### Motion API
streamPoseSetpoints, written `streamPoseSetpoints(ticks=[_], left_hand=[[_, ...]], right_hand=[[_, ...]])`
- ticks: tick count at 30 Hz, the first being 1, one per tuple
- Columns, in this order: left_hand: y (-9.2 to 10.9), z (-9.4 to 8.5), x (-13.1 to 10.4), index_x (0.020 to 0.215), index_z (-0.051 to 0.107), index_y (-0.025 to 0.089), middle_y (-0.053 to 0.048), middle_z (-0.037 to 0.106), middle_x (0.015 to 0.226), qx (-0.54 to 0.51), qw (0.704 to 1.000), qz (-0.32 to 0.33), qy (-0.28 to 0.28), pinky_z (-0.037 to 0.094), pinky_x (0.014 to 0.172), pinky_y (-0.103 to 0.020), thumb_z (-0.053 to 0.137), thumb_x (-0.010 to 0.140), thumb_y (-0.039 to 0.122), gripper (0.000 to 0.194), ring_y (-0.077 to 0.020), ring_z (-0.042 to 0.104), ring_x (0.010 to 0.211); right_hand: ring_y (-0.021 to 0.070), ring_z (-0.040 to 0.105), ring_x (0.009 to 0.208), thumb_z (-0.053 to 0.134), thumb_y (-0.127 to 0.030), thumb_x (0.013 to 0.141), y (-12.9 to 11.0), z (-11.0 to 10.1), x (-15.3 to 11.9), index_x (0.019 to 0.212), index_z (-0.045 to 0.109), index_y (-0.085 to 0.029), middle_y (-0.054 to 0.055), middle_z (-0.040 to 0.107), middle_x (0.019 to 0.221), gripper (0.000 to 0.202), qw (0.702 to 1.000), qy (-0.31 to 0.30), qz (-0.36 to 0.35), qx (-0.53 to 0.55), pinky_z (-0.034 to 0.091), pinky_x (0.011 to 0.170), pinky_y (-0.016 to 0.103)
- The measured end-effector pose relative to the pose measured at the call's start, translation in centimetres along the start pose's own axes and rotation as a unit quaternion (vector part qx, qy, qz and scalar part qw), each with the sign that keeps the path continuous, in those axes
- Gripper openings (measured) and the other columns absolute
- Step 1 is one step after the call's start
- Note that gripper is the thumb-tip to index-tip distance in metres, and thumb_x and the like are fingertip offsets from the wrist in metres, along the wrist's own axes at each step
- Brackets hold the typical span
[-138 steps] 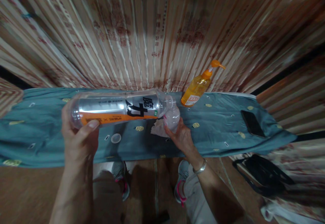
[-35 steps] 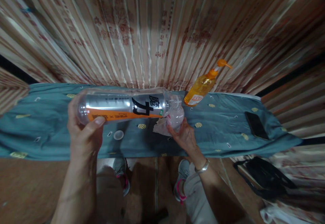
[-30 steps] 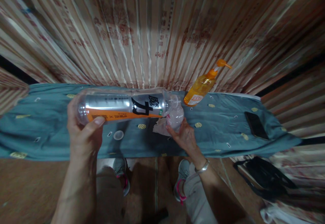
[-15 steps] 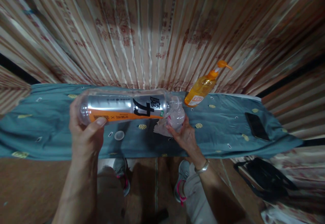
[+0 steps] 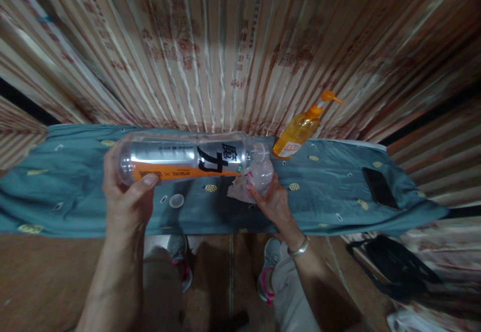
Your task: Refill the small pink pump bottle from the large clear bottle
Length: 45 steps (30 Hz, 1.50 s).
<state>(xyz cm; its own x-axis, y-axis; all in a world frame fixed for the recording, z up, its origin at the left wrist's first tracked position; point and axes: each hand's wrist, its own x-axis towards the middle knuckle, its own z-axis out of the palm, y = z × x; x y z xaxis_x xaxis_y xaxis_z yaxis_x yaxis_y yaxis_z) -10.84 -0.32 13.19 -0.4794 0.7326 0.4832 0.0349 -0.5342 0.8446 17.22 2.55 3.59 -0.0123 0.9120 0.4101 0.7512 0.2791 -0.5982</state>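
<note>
My left hand (image 5: 130, 191) grips the base end of a large clear plastic bottle (image 5: 180, 159) with a silver and orange label. The bottle lies level in the air, its uncapped neck pointing right. At that neck, my right hand (image 5: 273, 199) holds a small clear container (image 5: 261, 171), whose exact shape is hard to make out. Under the container, a crumpled pale tissue (image 5: 239, 190) rests on the teal cloth. A small round translucent lid (image 5: 176, 201) lies on the cloth below the bottle.
Behind my right hand an orange pump bottle (image 5: 297, 132) stands on the teal patterned cloth (image 5: 319, 176). A black phone (image 5: 379, 187) lies farther right. Pleated curtains (image 5: 210, 46) hang behind the table. A black bag (image 5: 398, 262) is at the lower right.
</note>
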Motion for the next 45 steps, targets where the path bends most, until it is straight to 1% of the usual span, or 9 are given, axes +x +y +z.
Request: streamPoseSetpoints(ticks=[4, 9, 12, 15, 20, 26, 35, 41, 45], left_hand=[[-0.1, 0.0, 0.0, 0.108, 0.068, 0.033, -0.001, 0.064, 0.113, -0.021, 1.0, -0.002, 0.011, 0.025, 0.117, -0.062, 0.091, 0.037, 0.038, 0.074, -0.0286, 0.056, 0.114], [-0.2, -0.1, 0.1, 0.111, 0.067, 0.033, -0.001, 0.063, 0.117, -0.011, 1.0, 0.003, -0.012, 0.025, 0.117, -0.063, 0.09, 0.041, 0.036, 0.073, -0.0296, 0.056, 0.117], [-0.3, -0.1, 0.1, 0.111, 0.066, 0.034, -0.001, 0.063, 0.117, -0.011, 1.0, 0.009, -0.022, 0.026, 0.117, -0.062, 0.089, 0.044, 0.035, 0.072, -0.0295, 0.056, 0.118], [-0.3, 0.0, 0.1, 0.11, 0.068, 0.034, -0.001, 0.064, 0.116, -0.02, 1.0, 0.005, -0.007, 0.027, 0.115, -0.064, 0.09, 0.04, 0.036, 0.073, -0.0297, 0.057, 0.115], [-0.1, 0.5, 0.0, 0.104, 0.07, 0.034, -0.001, 0.065, 0.113, -0.03, 0.999, -0.008, 0.016, 0.021, 0.116, -0.067, 0.093, 0.03, 0.037, 0.078, -0.0293, 0.057, 0.111], [0.0, 0.5, 0.1, 0.102, 0.071, 0.035, 0.0, 0.064, 0.108, -0.04, 0.999, -0.019, 0.025, 0.02, 0.116, -0.068, 0.093, 0.028, 0.038, 0.077, -0.0281, 0.057, 0.109], [-0.4, 0.1, 0.1, 0.106, 0.069, 0.035, 0.001, 0.063, 0.111, -0.019, 1.0, -0.008, 0.003, 0.025, 0.116, -0.064, 0.092, 0.034, 0.04, 0.075, -0.0273, 0.057, 0.11], [-0.5, -0.1, -0.1, 0.108, 0.067, 0.036, 0.001, 0.062, 0.113, -0.019, 1.0, -0.016, 0.001, 0.027, 0.115, -0.063, 0.091, 0.037, 0.04, 0.075, -0.0268, 0.057, 0.112], [-0.6, -0.2, 0.0, 0.113, 0.065, 0.035, 0.0, 0.062, 0.118, 0.001, 1.0, 0.005, -0.022, 0.029, 0.115, -0.062, 0.089, 0.043, 0.042, 0.074, -0.0283, 0.056, 0.116]], right_hand=[[0.0342, 0.069, 0.1, 0.054, -0.066, 0.083, 0.1, 0.0, 0.0, 0.141, 0.038, -0.005, 0.026, 0.068, 0.115, 0.085, 1.0, -0.001, -0.004, 0.003, 0.057, 0.083, 0.051], [0.0346, 0.071, 0.093, 0.052, -0.067, 0.084, 0.6, 0.4, -0.2, 0.138, 0.04, -0.005, 0.026, 0.071, 0.106, 0.083, 0.999, 0.017, -0.021, -0.021, 0.059, 0.074, 0.052], [0.0347, 0.071, 0.093, 0.052, -0.067, 0.085, 0.8, 0.5, -0.3, 0.136, 0.041, -0.005, 0.026, 0.07, 0.106, 0.081, 0.999, 0.025, -0.029, -0.03, 0.059, 0.073, 0.052], [0.0337, 0.07, 0.095, 0.052, -0.065, 0.085, 0.7, 0.4, -0.2, 0.136, 0.042, -0.007, 0.025, 0.07, 0.109, 0.077, 0.999, 0.023, -0.028, -0.023, 0.059, 0.076, 0.052], [0.0327, 0.07, 0.096, 0.056, -0.06, 0.086, 0.5, 0.1, -0.1, 0.135, 0.043, -0.009, 0.024, 0.069, 0.11, 0.072, 0.999, 0.015, -0.029, -0.002, 0.059, 0.078, 0.052], [0.0337, 0.07, 0.094, 0.058, -0.058, 0.085, 0.9, 0.4, -0.2, 0.137, 0.04, -0.01, 0.024, 0.07, 0.108, 0.073, 0.999, 0.022, -0.034, -0.021, 0.059, 0.075, 0.055], [0.0339, 0.071, 0.092, 0.054, -0.061, 0.086, 0.9, 0.4, -0.2, 0.134, 0.041, -0.007, 0.025, 0.07, 0.104, 0.073, 0.998, 0.019, -0.039, -0.036, 0.059, 0.073, 0.052], [0.0329, 0.07, 0.093, 0.058, -0.058, 0.085, 0.8, 0.3, -0.3, 0.138, 0.038, -0.012, 0.022, 0.071, 0.105, 0.073, 0.999, 0.009, -0.022, -0.041, 0.059, 0.074, 0.054], [0.0338, 0.07, 0.091, 0.059, -0.058, 0.084, 0.6, 0.2, -0.2, 0.133, 0.043, -0.006, 0.024, 0.071, 0.1, 0.074, 0.999, 0.002, -0.011, -0.037, 0.059, 0.075, 0.052]])
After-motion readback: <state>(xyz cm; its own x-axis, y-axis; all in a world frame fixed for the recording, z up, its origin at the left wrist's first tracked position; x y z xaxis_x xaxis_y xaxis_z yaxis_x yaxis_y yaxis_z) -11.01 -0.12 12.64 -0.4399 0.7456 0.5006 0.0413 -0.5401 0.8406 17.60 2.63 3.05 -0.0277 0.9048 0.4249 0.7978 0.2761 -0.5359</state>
